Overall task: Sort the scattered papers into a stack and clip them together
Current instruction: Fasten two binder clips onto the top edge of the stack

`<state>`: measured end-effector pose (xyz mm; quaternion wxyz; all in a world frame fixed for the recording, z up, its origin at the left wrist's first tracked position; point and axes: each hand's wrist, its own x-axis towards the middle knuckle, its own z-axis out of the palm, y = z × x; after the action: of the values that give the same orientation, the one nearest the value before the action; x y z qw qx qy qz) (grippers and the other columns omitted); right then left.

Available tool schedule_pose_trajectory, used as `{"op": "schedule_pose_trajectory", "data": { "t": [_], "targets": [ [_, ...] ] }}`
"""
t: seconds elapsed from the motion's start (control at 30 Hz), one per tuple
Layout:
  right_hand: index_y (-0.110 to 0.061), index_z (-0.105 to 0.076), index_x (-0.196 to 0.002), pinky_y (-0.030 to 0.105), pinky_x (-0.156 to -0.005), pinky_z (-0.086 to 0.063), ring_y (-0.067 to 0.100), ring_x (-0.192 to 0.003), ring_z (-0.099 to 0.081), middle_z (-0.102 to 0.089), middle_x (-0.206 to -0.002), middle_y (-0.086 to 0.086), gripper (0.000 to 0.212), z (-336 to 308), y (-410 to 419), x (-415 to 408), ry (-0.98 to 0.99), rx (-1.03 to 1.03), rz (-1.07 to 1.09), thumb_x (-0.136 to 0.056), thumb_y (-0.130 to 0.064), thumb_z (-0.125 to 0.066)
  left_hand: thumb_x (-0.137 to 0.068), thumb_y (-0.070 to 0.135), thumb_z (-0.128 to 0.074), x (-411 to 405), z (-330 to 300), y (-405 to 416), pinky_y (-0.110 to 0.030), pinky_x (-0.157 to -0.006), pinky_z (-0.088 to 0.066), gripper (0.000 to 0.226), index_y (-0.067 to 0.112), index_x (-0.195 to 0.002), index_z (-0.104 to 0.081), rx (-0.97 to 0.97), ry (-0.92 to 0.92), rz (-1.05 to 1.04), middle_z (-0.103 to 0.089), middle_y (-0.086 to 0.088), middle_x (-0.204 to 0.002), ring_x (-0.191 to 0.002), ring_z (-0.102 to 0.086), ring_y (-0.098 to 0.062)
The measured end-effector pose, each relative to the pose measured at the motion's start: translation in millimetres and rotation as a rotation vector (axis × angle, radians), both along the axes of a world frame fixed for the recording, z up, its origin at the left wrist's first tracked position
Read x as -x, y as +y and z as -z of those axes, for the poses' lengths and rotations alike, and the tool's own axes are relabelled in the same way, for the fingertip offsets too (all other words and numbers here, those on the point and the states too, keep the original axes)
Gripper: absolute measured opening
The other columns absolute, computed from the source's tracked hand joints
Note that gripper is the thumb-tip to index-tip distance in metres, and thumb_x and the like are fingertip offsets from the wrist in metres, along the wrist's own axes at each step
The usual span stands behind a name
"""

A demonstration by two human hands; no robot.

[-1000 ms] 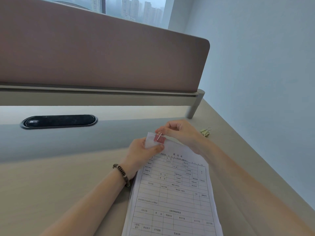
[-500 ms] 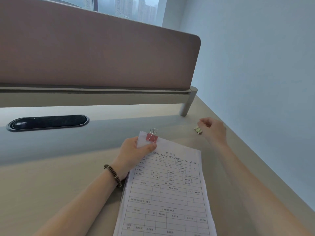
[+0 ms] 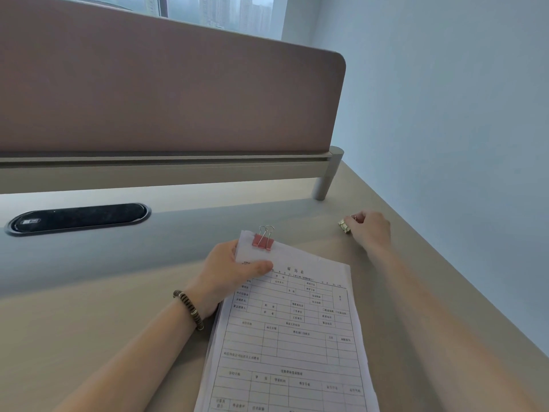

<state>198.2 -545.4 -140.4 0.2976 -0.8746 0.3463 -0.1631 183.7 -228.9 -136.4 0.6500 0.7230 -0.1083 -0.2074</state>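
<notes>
The stack [image 3: 291,331] is lying on the desk [image 3: 89,337], its near end running out of view at 6 o'clock, with a pink clip [image 3: 263,240] biting its top left corner. The left hand [image 3: 228,269] is gripping that corner, thumb curled over the top sheet, fingers hidden beneath. Out at 2 o'clock from the stack, well apart, the right hand [image 3: 370,230] is pinching the wire handle of a gold clip [image 3: 344,226] with curled fingers.
</notes>
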Motion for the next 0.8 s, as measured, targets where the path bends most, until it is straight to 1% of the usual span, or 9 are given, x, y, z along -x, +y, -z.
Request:
{"op": "schedule_pose_trajectory", "data": {
  "t": [0.1,0.17,0.3,0.43,0.5,0.57,0.63,0.7,0.8],
  "targets": [
    [-0.013,-0.069,-0.086,0.030,-0.074,-0.043,0.023,-0.090,-0.061,-0.070,-0.096,0.007,0.016,-8,1,5,-0.063,-0.144,-0.044,-0.092,-0.028,-0.069,-0.079,0.012,-0.081,-2,2,1,-0.036,-0.084,-0.061,0.021,0.019,-0.098,-0.074,0.002,-0.016,0.037,-0.079,-0.002,-0.095,-0.090,-0.075,-0.021],
    [-0.015,-0.066,-0.078,0.031,-0.069,-0.049,0.021,-0.079,-0.065,-0.074,-0.095,0.010,0.022,-17,8,10,-0.107,-0.296,-0.109,-0.093,-0.031,-0.070,-0.081,0.009,-0.078,-2,3,1,-0.040,-0.090,-0.059,0.024,0.019,-0.102,-0.073,0.025,-0.023,0.066,-0.078,-0.004,-0.100,-0.095,-0.074,-0.023],
    [-0.006,-0.069,-0.080,0.033,-0.081,-0.058,0.021,-0.077,-0.066,-0.073,-0.080,0.009,0.026,-36,32,24,-0.150,-0.478,-0.309,-0.096,-0.026,-0.069,-0.086,0.003,-0.072,-3,5,4,-0.045,-0.094,-0.056,0.028,0.009,-0.112,-0.068,0.095,0.020,0.109,-0.076,-0.012,-0.107,-0.102,-0.072,-0.030],
    [-0.003,-0.072,-0.087,0.032,-0.088,-0.061,0.021,-0.081,-0.071,-0.077,-0.087,0.010,0.010,-55,55,39,-0.219,-0.698,-0.550,-0.094,-0.008,-0.068,-0.089,0.005,-0.068,-3,5,6,-0.047,-0.091,-0.057,0.022,0.005,-0.111,-0.069,0.107,0.074,0.121,-0.077,-0.013,-0.105,-0.098,-0.073,-0.032],
    [-0.005,-0.076,-0.092,0.030,-0.089,-0.060,0.018,-0.082,-0.072,-0.079,-0.093,0.010,0.007,-61,63,43,-0.194,-0.600,-0.621,-0.092,-0.011,-0.071,-0.090,0.006,-0.067,-3,5,5,-0.047,-0.090,-0.057,0.021,0.004,-0.110,-0.070,0.101,0.085,0.124,-0.077,-0.013,-0.104,-0.097,-0.074,-0.031],
    [-0.013,-0.078,-0.089,0.022,-0.083,-0.057,0.008,-0.078,-0.071,-0.079,-0.090,-0.002,0.005,-64,72,45,-0.153,-0.445,-0.659,-0.090,-0.014,-0.074,-0.090,0.007,-0.067,-3,5,5,-0.046,-0.089,-0.058,0.021,0.004,-0.110,-0.071,0.099,0.082,0.128,-0.078,-0.012,-0.103,-0.097,-0.074,-0.031],
    [-0.013,-0.078,-0.086,0.014,-0.077,-0.053,-0.002,-0.071,-0.067,-0.077,-0.085,-0.012,0.006,-64,84,47,-0.125,-0.359,-0.704,-0.090,-0.013,-0.073,-0.090,0.006,-0.067,-3,4,5,-0.044,-0.087,-0.059,0.021,0.003,-0.110,-0.070,0.104,0.083,0.130,-0.078,-0.012,-0.102,-0.096,-0.074,-0.031],
    [-0.010,-0.076,-0.084,0.017,-0.077,-0.052,-0.002,-0.073,-0.065,-0.074,-0.087,-0.014,0.010,-62,94,49,-0.117,-0.290,-0.752,-0.092,-0.013,-0.072,-0.090,0.005,-0.067,-3,5,6,-0.044,-0.088,-0.059,0.021,0.003,-0.111,-0.070,0.104,0.077,0.127,-0.078,-0.013,-0.103,-0.096,-0.074,-0.031],
    [-0.020,-0.070,-0.074,0.024,-0.077,-0.051,0.008,-0.080,-0.064,-0.072,-0.090,-0.011,0.020,-58,102,49,-0.134,-0.241,-0.797,-0.093,-0.015,-0.071,-0.090,0.006,-0.068,-4,6,6,-0.047,-0.091,-0.057,0.020,0.003,-0.110,-0.071,0.098,0.070,0.115,-0.077,-0.014,-0.103,-0.097,-0.073,-0.033]
  ]
}}
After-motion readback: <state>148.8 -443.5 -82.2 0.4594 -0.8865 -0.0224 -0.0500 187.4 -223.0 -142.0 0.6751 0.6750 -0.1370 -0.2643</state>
